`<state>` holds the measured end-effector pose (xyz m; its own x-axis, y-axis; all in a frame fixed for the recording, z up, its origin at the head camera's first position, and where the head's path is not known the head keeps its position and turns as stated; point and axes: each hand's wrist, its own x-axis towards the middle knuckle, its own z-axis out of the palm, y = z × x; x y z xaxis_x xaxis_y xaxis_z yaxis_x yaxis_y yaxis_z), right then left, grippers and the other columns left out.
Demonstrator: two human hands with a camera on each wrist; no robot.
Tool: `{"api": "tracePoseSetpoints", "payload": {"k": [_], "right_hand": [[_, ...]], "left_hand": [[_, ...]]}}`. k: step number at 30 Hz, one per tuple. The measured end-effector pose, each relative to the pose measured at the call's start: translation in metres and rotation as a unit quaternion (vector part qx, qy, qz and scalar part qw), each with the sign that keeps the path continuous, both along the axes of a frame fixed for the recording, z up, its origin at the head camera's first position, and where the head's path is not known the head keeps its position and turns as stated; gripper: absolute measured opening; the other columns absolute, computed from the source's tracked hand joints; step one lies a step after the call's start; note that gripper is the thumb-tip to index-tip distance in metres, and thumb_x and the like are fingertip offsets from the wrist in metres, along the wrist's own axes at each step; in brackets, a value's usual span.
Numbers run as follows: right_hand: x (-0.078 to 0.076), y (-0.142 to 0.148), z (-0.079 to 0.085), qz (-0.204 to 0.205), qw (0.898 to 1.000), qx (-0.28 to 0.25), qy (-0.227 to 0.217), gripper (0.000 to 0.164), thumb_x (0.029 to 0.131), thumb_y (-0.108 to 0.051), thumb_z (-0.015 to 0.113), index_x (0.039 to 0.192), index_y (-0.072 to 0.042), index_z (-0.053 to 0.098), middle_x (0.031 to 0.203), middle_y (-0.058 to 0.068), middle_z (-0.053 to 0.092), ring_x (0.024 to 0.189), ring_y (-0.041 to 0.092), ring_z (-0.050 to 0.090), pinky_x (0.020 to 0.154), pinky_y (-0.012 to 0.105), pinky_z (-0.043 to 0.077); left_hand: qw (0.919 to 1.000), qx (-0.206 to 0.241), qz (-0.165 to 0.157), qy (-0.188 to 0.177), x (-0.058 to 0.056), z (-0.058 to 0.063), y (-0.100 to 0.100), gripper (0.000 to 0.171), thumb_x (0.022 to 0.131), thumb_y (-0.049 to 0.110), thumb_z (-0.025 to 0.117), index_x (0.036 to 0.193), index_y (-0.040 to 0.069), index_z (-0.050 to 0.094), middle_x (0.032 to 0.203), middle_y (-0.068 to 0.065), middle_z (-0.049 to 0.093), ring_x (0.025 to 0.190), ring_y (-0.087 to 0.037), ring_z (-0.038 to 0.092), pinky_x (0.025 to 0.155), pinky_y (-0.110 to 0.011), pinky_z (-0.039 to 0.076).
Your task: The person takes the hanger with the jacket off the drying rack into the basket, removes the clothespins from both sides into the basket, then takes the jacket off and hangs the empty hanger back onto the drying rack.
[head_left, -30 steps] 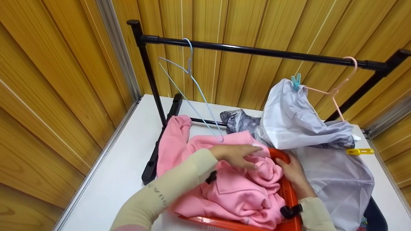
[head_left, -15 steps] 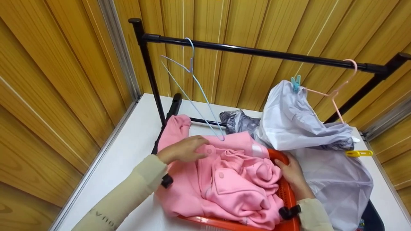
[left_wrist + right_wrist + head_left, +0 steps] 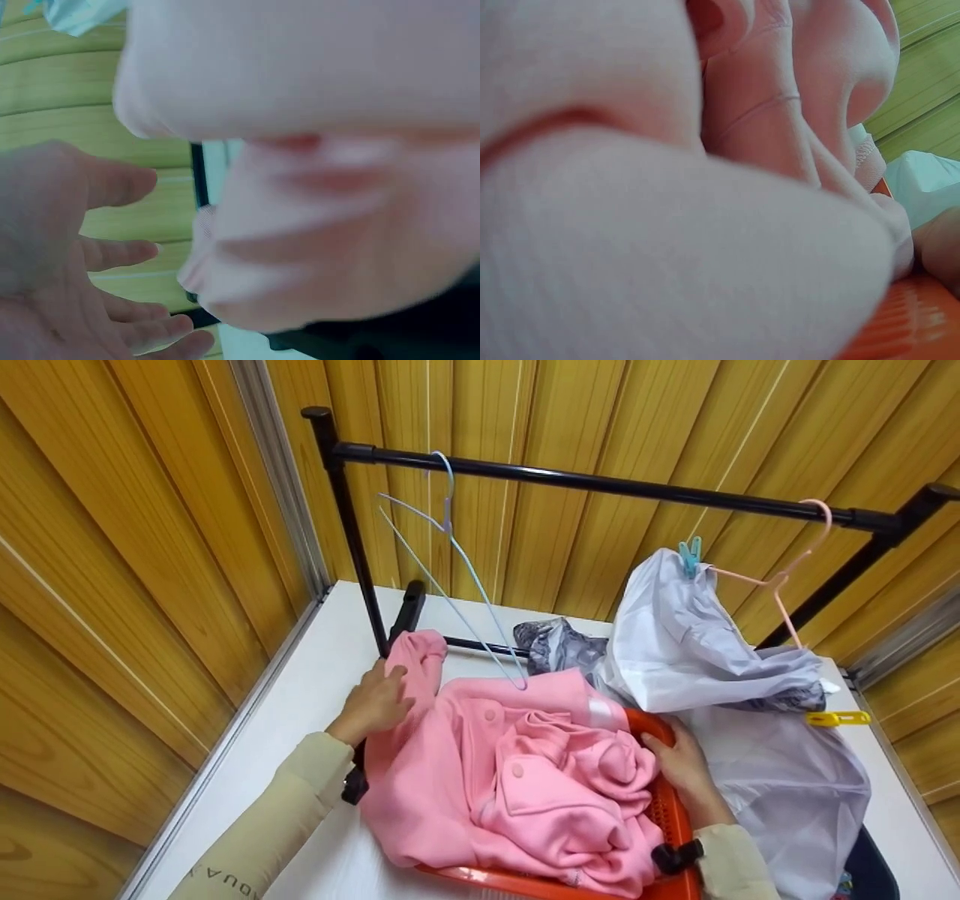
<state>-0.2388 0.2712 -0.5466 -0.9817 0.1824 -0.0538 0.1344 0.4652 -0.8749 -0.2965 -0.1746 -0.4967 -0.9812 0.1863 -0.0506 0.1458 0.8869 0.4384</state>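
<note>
A pink jacket with round buttons and a pocket flap lies bunched in a red-orange plastic basket, spilling over its left side. One sleeve stretches toward the back left. My left hand is at that sleeve, fingers spread over its edge in the head view. In the left wrist view the left hand has loose fingers beside the pink cloth, nothing held in them. My right hand grips the basket's right rim, thumb on the inside; some of its fingers are hidden behind the rim.
A black rack spans the back. From it hang a blue wire hanger, its lower corner close over the jacket, and a pink hanger bearing a whitish garment. Clothespins, teal and yellow, clip to the whitish garment.
My left hand has moved left from over the middle of the jacket to its back-left sleeve, and more of the jacket's front shows. The right hand has stayed on the basket rim.
</note>
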Motion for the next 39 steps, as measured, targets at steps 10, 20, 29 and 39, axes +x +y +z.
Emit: {"api": "tracePoseSetpoints", "payload": {"k": [10, 20, 29, 39], "right_hand": [[-0.002, -0.001, -0.002, -0.003, 1.0, 0.003, 0.001, 0.041, 0.095, -0.003, 0.051, 0.135, 0.003, 0.044, 0.133, 0.027, 0.049, 0.123, 0.036, 0.045, 0.108, 0.039, 0.031], [-0.001, 0.0, 0.0, -0.001, 1.0, 0.008, 0.0, 0.041, 0.094, -0.003, 0.052, 0.134, 0.003, 0.045, 0.133, 0.029, 0.048, 0.123, 0.039, 0.045, 0.109, 0.044, 0.031], [-0.001, 0.001, 0.0, 0.004, 1.0, 0.01, -0.011, 0.043, 0.095, -0.005, 0.052, 0.136, 0.002, 0.042, 0.135, 0.03, 0.046, 0.126, 0.041, 0.042, 0.112, 0.047, 0.028], [-0.002, 0.0, 0.001, 0.008, 1.0, 0.001, 0.002, 0.045, 0.092, 0.001, 0.054, 0.136, 0.004, 0.043, 0.135, 0.029, 0.046, 0.125, 0.038, 0.041, 0.112, 0.044, 0.027]], "left_hand": [[0.9949, 0.052, -0.005, 0.086, -0.009, -0.032, -0.016, 0.039, 0.072, -0.007, 0.065, 0.11, -0.003, 0.055, 0.111, -0.026, 0.048, 0.091, -0.041, 0.055, 0.083, -0.051, 0.048], [0.9934, 0.098, 0.042, 0.043, -0.015, -0.033, -0.004, 0.048, 0.072, -0.004, 0.055, 0.118, -0.002, 0.042, 0.102, -0.026, 0.062, 0.09, -0.041, 0.059, 0.082, -0.053, 0.048], [0.9919, 0.118, 0.033, 0.034, -0.009, -0.001, 0.037, 0.041, 0.085, 0.008, 0.051, 0.125, 0.003, 0.05, 0.118, -0.02, 0.066, 0.107, -0.038, 0.062, 0.093, -0.05, 0.047], [0.9806, 0.148, 0.013, 0.128, -0.002, 0.057, 0.062, 0.042, 0.085, 0.002, 0.05, 0.126, 0.01, 0.054, 0.12, -0.013, 0.067, 0.105, -0.033, 0.064, 0.089, -0.047, 0.049]]}}
